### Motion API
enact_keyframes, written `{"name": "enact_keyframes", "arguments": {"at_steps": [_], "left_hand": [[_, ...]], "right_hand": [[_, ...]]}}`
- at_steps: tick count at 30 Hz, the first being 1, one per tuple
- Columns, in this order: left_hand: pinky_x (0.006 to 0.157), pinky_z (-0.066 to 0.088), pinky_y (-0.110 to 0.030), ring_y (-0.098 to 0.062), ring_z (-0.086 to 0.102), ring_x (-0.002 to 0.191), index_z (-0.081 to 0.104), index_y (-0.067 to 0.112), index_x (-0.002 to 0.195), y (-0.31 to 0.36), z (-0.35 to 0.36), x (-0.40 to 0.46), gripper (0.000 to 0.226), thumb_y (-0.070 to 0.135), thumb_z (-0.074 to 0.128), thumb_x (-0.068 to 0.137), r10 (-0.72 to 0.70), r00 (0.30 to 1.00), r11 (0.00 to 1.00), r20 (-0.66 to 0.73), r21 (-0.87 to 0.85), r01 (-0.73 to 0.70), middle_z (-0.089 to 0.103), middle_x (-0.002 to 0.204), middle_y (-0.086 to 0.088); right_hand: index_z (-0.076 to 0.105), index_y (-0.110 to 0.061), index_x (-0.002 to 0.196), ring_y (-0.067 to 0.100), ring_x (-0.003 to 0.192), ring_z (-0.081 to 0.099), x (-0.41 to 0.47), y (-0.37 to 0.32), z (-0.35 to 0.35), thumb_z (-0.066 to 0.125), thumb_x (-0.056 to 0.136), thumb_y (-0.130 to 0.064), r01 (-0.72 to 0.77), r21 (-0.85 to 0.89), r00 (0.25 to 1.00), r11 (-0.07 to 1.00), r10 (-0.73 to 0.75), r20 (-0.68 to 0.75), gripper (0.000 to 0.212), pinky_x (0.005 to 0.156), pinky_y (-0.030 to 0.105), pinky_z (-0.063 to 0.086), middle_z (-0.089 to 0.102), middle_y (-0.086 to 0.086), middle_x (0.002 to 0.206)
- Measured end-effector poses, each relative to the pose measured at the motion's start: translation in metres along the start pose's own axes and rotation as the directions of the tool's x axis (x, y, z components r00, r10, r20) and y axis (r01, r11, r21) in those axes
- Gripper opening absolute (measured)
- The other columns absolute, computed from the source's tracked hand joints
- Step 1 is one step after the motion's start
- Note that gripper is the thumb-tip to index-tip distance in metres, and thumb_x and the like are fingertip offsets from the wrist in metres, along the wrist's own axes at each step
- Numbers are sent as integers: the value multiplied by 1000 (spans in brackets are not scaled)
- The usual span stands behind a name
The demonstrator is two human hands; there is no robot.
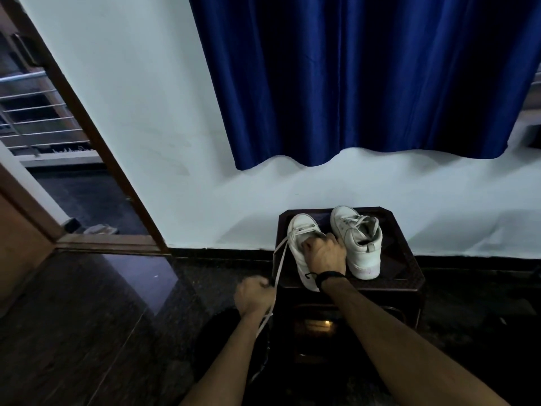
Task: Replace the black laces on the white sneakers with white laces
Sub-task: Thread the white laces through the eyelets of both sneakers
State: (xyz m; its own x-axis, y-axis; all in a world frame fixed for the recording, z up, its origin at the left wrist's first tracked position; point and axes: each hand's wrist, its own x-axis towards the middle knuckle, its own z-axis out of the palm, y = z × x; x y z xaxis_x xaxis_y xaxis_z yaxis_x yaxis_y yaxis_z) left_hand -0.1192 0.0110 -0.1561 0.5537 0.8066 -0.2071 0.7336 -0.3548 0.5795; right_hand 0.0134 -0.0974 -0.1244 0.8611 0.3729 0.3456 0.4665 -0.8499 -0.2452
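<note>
1. The left hand (254,295), low and centre in the frame, is curled into a fist round the white lace (280,260), its forearm rising from the bottom edge.
2. The right hand (323,254) grips the left sneaker (301,247) at its opening, fingers bent over the tongue; a dark band circles the wrist.
3. The lace runs taut from the sneaker's front eyelets down to the left fist, its loose end hanging below.
4. The right sneaker (358,241), smooth white, stands just beside it, laced white.
5. Both sit on a dark, glossy desk (404,271) at lower centre right.
6. A satin blue curtain (366,77) hangs in folds above.
</note>
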Motion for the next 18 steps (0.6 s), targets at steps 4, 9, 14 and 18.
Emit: {"name": "enact_keyframes", "arguments": {"at_steps": [4,9,14,18], "left_hand": [[95,45,-28,-24,62,110,70,14,116,35,1,14,25,16,61,93,210,977,927,-45,-309,-213,68,117,-7],[69,43,-24,-16,65,76,73,14,90,55,18,18,16,23,61,95,216,976,869,41,-463,-173,70,79,-1],[64,47,-22,-13,66,69,79,18,74,50,11,19,12,27,75,66,21,976,850,217,-518,97,74,74,0],[71,47,-28,-17,64,78,75,17,76,60,-7,33,27,43,77,72,-9,998,871,57,-489,36,70,79,1]], "right_hand": [[71,-16,64,28,69,60,0,0,2,68,74,-30,-4,8,999,1000,4,50,18,68,35,47,63,8,61],[70,-15,65,30,74,60,0,2,2,67,72,-30,-10,26,999,1000,9,52,16,72,38,46,64,9,64],[70,-18,68,28,77,59,3,3,8,64,74,-33,-8,16,999,1000,7,34,17,73,37,44,66,5,66],[69,-18,65,28,74,58,0,5,10,65,73,-31,-1,46,1000,999,1,-10,16,68,38,44,63,5,62]]}}
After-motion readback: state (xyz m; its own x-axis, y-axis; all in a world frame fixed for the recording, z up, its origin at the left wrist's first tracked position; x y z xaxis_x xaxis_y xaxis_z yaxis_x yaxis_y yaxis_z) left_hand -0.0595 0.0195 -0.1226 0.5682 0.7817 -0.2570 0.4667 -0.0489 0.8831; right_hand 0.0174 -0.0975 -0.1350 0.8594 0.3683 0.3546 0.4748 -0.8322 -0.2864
